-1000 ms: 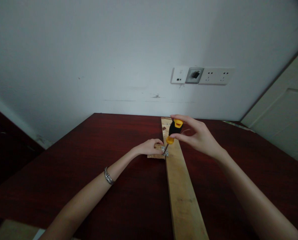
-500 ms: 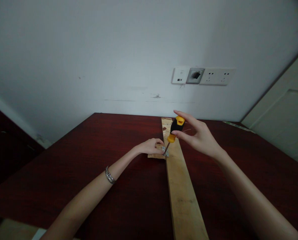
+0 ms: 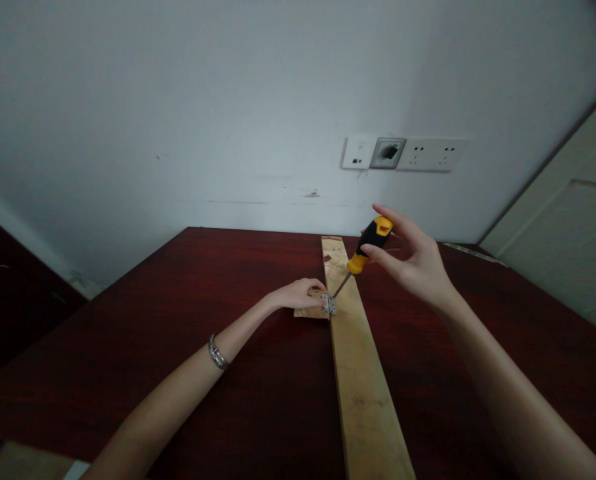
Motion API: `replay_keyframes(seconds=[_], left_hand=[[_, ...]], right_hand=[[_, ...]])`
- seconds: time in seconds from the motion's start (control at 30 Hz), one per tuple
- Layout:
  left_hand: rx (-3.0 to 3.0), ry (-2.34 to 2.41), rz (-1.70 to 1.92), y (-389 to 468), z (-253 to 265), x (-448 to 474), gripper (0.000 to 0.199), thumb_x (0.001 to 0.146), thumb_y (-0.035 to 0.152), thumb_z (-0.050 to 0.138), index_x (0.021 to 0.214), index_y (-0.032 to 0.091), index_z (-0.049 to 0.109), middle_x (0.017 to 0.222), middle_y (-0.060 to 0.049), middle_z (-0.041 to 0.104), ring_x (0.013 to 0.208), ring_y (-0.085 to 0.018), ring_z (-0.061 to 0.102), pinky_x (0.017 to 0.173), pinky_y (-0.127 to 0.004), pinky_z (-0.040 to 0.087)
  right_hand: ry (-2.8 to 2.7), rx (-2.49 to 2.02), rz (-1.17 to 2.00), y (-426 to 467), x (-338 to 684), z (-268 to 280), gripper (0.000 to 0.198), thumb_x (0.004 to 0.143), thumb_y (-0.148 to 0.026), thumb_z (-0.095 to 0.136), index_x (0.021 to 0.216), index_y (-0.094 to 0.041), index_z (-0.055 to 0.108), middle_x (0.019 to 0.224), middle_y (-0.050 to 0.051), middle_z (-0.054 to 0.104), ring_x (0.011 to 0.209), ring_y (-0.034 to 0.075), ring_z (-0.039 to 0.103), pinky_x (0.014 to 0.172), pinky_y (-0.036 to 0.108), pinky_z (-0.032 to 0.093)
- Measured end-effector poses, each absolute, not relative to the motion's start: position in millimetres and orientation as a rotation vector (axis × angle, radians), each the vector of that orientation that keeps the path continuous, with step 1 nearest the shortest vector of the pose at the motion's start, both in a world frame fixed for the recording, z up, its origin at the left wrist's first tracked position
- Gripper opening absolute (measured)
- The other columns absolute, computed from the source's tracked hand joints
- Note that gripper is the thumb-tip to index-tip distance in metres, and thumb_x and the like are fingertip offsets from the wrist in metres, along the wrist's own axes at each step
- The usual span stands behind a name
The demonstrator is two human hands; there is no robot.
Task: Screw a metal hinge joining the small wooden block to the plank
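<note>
A long wooden board (image 3: 365, 373) lies lengthwise on the dark red table. Against its left edge rests a small wood block (image 3: 309, 312), and a silver metal hinge (image 3: 332, 305) spans the joint between the two. My left hand (image 3: 301, 294) is closed on the block, its fingertips by the hinge's left leaf. With my right hand (image 3: 412, 257) I grip a yellow and black screwdriver (image 3: 373, 240) by its handle. The screwdriver tilts to the right, and its tip is at the hinge's right leaf. Whether the tip sits in a screw is too small to tell.
The dark red table (image 3: 248, 267) meets a white wall (image 3: 278, 100) at its far edge. Wall sockets (image 3: 403, 153) are set above it on the right. A pale door (image 3: 578, 220) stands at the right side.
My right hand has moved right and slightly up, leaning the screwdriver further right. Its tip has shifted from the hinge's middle to the right leaf. My left hand stays in place.
</note>
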State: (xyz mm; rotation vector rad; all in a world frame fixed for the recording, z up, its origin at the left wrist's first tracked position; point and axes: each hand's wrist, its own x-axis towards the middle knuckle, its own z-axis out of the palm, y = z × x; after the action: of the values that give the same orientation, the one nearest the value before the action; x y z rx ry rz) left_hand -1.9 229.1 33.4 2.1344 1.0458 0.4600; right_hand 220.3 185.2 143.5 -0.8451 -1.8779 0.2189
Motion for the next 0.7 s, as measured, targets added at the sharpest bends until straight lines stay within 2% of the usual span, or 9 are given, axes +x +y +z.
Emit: replay_keyframes(seconds=[0.17,0.3,0.47,0.7], left_hand=[[2.130,1.078,0.471,230,33,0,0.034,0.081,0.037,0.055,0.105,0.015,0.062,0.105,-0.007,0.065,0.094,-0.019,0.060,0.083,-0.030,0.045],[2.156,1.092,0.500,230,34,1,0.028,0.085,0.026,0.046,0.102,0.014,0.064,0.105,-0.007,0.066,0.095,-0.018,0.060,0.084,-0.028,0.044],[2.178,1.142,0.470,230,36,2,0.034,0.080,0.012,0.041,0.103,0.014,0.066,0.106,-0.006,0.067,0.096,-0.018,0.061,0.087,-0.028,0.044],[2.167,1.186,0.474,229,38,4,0.040,0.076,0.008,0.039,0.102,0.015,0.068,0.102,-0.004,0.069,0.095,-0.018,0.062,0.086,-0.029,0.045]], right_hand=[[-1.881,-0.858,0.170,190,221,140,0.058,0.079,-0.032,0.058,0.134,-0.026,0.042,0.117,0.008,0.057,0.093,0.023,0.061,0.074,0.036,0.056],[-1.898,-0.845,0.185,191,220,137,0.058,0.078,-0.032,0.059,0.134,-0.026,0.042,0.118,0.008,0.056,0.088,0.021,0.062,0.070,0.034,0.057],[-1.937,-0.853,0.197,193,218,135,0.058,0.079,-0.031,0.059,0.134,-0.025,0.042,0.116,0.008,0.057,0.085,0.019,0.061,0.067,0.033,0.056],[-1.982,-0.847,0.200,193,218,133,0.058,0.080,-0.031,0.058,0.135,-0.026,0.040,0.120,0.008,0.056,0.091,0.021,0.061,0.068,0.033,0.056]])
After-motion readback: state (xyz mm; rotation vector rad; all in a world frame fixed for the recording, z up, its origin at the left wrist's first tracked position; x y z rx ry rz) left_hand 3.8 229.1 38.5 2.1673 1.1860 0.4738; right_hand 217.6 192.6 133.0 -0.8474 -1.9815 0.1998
